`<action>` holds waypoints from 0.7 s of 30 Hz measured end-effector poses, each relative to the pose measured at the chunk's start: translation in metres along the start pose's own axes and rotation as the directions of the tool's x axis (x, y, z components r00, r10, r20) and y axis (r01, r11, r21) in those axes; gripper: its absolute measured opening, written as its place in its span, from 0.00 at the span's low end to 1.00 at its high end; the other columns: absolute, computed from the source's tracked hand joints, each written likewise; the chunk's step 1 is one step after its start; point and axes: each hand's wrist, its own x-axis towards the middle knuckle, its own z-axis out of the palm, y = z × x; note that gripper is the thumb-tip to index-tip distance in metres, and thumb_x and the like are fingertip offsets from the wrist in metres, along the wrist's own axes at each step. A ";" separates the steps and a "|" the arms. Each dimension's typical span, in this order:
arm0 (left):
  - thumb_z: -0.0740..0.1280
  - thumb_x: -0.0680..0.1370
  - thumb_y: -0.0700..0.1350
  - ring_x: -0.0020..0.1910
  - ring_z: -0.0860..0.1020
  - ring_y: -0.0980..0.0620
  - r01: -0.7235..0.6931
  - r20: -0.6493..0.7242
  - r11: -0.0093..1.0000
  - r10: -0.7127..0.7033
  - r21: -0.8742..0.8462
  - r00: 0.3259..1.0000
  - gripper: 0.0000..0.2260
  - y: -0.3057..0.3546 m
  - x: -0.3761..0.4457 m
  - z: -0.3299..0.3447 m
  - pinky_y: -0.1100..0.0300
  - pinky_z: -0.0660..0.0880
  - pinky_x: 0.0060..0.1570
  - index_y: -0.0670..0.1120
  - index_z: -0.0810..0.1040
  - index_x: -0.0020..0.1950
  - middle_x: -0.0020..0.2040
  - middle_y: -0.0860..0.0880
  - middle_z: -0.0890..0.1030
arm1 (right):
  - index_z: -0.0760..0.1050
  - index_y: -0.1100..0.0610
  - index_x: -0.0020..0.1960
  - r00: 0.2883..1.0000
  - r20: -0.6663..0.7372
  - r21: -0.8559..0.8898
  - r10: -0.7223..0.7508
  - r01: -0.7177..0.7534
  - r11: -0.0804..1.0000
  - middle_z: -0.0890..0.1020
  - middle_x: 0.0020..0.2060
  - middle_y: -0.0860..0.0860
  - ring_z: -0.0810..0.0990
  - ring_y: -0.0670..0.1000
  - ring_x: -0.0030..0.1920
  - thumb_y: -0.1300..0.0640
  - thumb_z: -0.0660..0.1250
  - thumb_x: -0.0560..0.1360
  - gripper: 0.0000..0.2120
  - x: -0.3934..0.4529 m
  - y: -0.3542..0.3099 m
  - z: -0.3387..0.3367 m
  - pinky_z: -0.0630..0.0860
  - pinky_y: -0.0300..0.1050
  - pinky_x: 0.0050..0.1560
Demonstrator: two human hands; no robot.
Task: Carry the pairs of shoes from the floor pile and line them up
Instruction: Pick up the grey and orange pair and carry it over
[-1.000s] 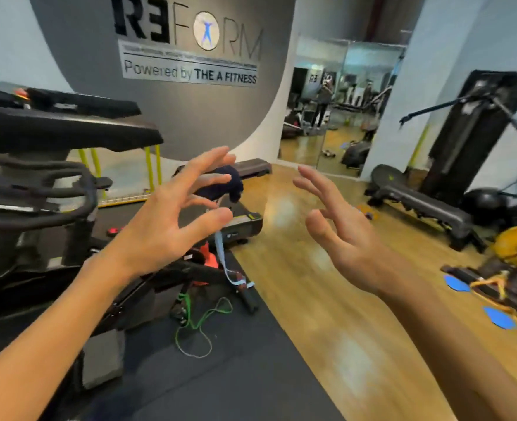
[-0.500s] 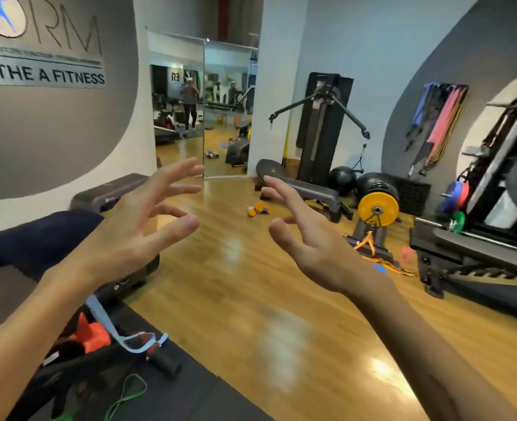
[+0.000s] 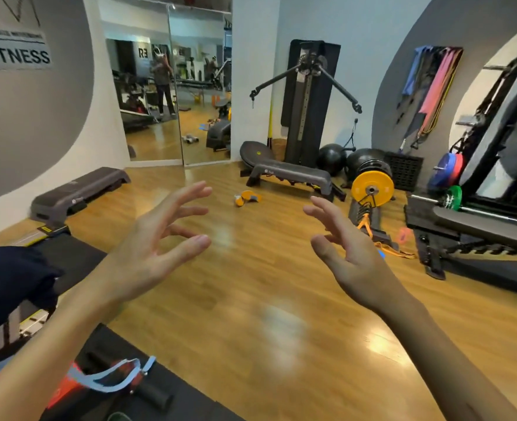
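A pair of orange and grey shoes [image 3: 247,198] lies on the wooden floor [image 3: 251,299] in the middle distance, in front of a black step bench. My left hand [image 3: 157,241] is raised at centre left, fingers spread and loosely bent, holding nothing. Opposite it, my right hand [image 3: 347,253] is held up at centre right with fingers spread, palm facing left, also holding nothing. Both hands are well short of the shoes.
A black step bench [image 3: 290,174] stands behind the shoes, another step platform [image 3: 78,194] by the left wall. A yellow weight plate [image 3: 372,188], exercise balls [image 3: 331,159] and a rack [image 3: 479,214] fill the right side. A wall mirror [image 3: 175,98] is ahead. A dark mat [image 3: 123,387] with bands lies lower left.
The view has swung to the right, away from the machine on the left toward the open floor. The orange shoes have come nearer to the middle. Both hands stay raised and spread.
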 end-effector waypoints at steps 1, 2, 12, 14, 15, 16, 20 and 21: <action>0.65 0.73 0.58 0.66 0.73 0.57 -0.002 0.002 1.000 0.002 0.015 1.000 0.31 -0.010 0.014 0.005 0.63 0.76 0.56 0.54 0.61 0.75 0.71 0.58 0.69 | 0.58 0.45 0.76 1.000 0.000 -0.001 0.010 -0.010 1.000 0.71 0.69 0.39 0.70 0.35 0.66 0.38 0.58 0.78 0.29 0.012 0.018 -0.001 0.68 0.29 0.61; 0.65 0.73 0.58 0.66 0.73 0.57 -0.003 0.001 1.000 0.003 0.026 1.000 0.31 -0.020 0.029 0.010 0.63 0.76 0.56 0.54 0.61 0.75 0.71 0.59 0.69 | 0.58 0.45 0.77 1.000 0.007 -0.001 0.017 -0.017 1.000 0.71 0.69 0.39 0.70 0.36 0.67 0.39 0.58 0.78 0.29 0.024 0.035 -0.003 0.69 0.32 0.62; 0.66 0.73 0.58 0.66 0.74 0.54 -0.030 -0.021 0.999 0.029 -0.018 0.999 0.31 -0.093 0.187 0.059 0.61 0.77 0.55 0.54 0.63 0.75 0.70 0.57 0.70 | 0.58 0.49 0.77 0.999 0.000 0.057 0.038 -0.038 0.998 0.71 0.70 0.42 0.68 0.37 0.69 0.35 0.58 0.77 0.33 0.163 0.147 -0.043 0.71 0.39 0.64; 0.66 0.73 0.59 0.66 0.74 0.54 -0.029 -0.004 0.999 0.029 -0.035 1.000 0.31 -0.110 0.216 0.071 0.61 0.77 0.55 0.55 0.63 0.74 0.70 0.57 0.71 | 0.58 0.48 0.77 0.999 -0.017 0.039 0.039 -0.038 0.999 0.71 0.70 0.40 0.68 0.38 0.69 0.33 0.57 0.75 0.35 0.183 0.165 -0.051 0.71 0.38 0.64; 0.67 0.73 0.58 0.65 0.74 0.55 -0.028 -0.002 0.998 0.028 -0.050 1.000 0.31 -0.120 0.230 0.077 0.61 0.77 0.55 0.54 0.63 0.74 0.70 0.57 0.71 | 0.57 0.47 0.77 0.999 -0.030 0.030 0.044 -0.043 0.999 0.70 0.70 0.40 0.69 0.38 0.69 0.32 0.57 0.75 0.35 0.193 0.174 -0.055 0.71 0.37 0.64; 0.67 0.72 0.57 0.65 0.75 0.55 -0.029 -0.003 0.997 0.029 -0.067 1.000 0.31 -0.130 0.244 0.082 0.63 0.77 0.55 0.53 0.64 0.74 0.70 0.58 0.71 | 0.57 0.46 0.77 0.998 -0.046 0.028 0.049 -0.048 0.998 0.70 0.70 0.40 0.69 0.38 0.69 0.31 0.56 0.74 0.36 0.202 0.182 -0.059 0.70 0.35 0.63; 0.67 0.72 0.56 0.64 0.75 0.55 -0.057 0.013 0.990 0.059 -0.132 0.998 0.31 -0.177 0.298 0.096 0.64 0.76 0.54 0.53 0.64 0.74 0.69 0.58 0.72 | 0.57 0.46 0.77 0.991 -0.089 0.028 0.101 -0.099 0.995 0.70 0.70 0.38 0.72 0.39 0.66 0.33 0.58 0.75 0.34 0.244 0.210 -0.069 0.71 0.36 0.63; 0.67 0.73 0.56 0.64 0.75 0.54 -0.062 0.013 0.987 0.065 -0.146 0.998 0.31 -0.192 0.310 0.097 0.64 0.76 0.54 0.52 0.64 0.74 0.69 0.57 0.72 | 0.57 0.45 0.77 0.990 -0.091 0.014 0.110 -0.109 0.994 0.70 0.69 0.37 0.73 0.40 0.66 0.36 0.59 0.75 0.33 0.257 0.217 -0.069 0.71 0.36 0.63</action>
